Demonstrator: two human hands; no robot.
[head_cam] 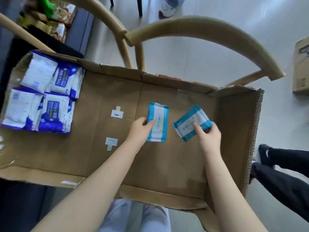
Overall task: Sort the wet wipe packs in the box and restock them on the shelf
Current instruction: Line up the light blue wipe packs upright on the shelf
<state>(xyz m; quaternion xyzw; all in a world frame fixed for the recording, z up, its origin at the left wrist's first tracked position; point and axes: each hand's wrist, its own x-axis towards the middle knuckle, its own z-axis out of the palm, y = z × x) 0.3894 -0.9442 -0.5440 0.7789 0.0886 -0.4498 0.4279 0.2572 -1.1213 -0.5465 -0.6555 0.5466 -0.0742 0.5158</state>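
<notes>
A wide, shallow cardboard box (167, 164) rests on chair arms below me. Two light-blue and white wipe packs lie on its floor at the right. My left hand (140, 129) pinches the left pack (159, 118) at its near left edge. My right hand (209, 134) grips the right pack (189, 124), which lies tilted, with the forefinger on top. Several dark-blue and white wipe packs (41, 96) are stacked in rows in the box's far left corner.
Two curved tan chair backs (209, 32) arch beyond the box. A shelf with snack packets (55, 22) stands at the far left. Another carton (301, 67) sits on the floor at right. A person's dark-trousered legs (280, 173) stand beside the box's right wall.
</notes>
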